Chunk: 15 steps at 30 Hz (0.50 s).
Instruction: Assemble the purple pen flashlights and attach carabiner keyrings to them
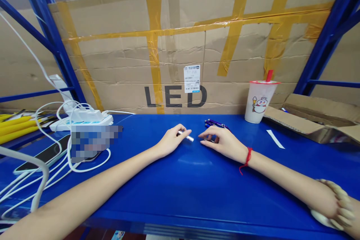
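My left hand [171,140] rests on the blue shelf top [180,191] with its fingers closed round a small silver cylinder [188,136], whose tip sticks out to the right. My right hand [221,141], with a red string on the wrist, lies just right of it, fingers curled over a small metal part [208,140] I cannot make out. A few blue-purple pens [215,123] lie directly behind the right hand.
A taped cardboard sheet marked LED [180,63] stands at the back. A white drink cup with a red straw [260,101] and an open cardboard box [315,118] are at the right. A power strip [84,119], white cables, a phone [46,153] and yellow tools [15,127] crowd the left.
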Each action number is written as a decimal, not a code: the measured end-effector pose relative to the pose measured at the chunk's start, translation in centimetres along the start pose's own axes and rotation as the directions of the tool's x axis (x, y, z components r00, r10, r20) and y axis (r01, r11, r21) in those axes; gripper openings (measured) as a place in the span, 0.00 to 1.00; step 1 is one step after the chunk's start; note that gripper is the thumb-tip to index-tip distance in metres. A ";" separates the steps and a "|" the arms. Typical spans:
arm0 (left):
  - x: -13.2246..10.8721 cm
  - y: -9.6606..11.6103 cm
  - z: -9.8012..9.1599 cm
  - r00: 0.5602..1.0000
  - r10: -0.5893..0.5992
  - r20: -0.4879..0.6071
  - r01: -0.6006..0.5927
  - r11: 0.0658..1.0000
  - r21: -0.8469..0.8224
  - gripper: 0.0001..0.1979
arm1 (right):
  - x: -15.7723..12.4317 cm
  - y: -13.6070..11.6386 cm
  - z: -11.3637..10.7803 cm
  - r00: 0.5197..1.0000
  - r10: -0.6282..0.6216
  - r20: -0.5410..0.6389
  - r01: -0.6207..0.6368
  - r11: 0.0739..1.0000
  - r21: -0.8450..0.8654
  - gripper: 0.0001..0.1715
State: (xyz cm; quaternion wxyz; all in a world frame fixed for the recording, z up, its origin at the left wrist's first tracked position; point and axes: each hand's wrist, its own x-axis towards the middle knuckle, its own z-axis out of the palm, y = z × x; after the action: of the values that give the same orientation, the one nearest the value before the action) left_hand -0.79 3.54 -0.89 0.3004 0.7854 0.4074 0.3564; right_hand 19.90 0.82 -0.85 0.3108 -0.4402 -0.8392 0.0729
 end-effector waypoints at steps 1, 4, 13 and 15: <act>-0.1 0.1 0.0 1.000 0.015 0.018 -0.015 0.999 0.035 0.13 | 0.0 0.0 0.0 1.000 -0.016 0.011 0.017 1.000 -0.013 0.10; -0.3 0.5 0.1 0.999 0.038 0.035 -0.040 0.997 0.061 0.10 | 0.1 0.0 0.1 0.999 -0.035 0.031 0.035 0.999 -0.002 0.11; -0.1 -0.1 0.1 0.994 0.112 -0.012 -0.110 0.986 0.129 0.08 | 0.1 0.0 0.0 1.000 0.008 -0.011 -0.009 0.995 -0.104 0.12; 0.0 -0.1 0.2 0.987 0.139 0.074 -0.153 0.962 0.227 0.08 | -0.1 -0.4 -0.4 0.998 0.044 -0.041 -0.052 0.979 -0.196 0.13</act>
State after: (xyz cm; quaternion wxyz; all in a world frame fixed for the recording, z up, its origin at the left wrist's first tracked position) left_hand -0.72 3.54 -1.11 0.1913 0.8528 0.3784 0.3048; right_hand 19.86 0.48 -0.43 0.2791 -0.4903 -0.8256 -0.0112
